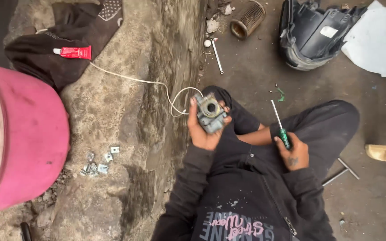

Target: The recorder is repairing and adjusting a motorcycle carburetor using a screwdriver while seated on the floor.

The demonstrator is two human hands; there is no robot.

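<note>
Right hand (293, 154): my fingers are shut around the green handle of a screwdriver (279, 125), shaft pointing up and away.
Left hand (204, 129): my fingers wrap a grey metal carburetor (210, 113), raised over my knee.
Beyond: cylindrical filter (247, 18), black helmet (313, 33) on the ground.

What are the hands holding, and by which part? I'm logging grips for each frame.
The left hand cups a grey metal engine part from below and by its sides. The right hand grips a screwdriver by its green handle.
</note>
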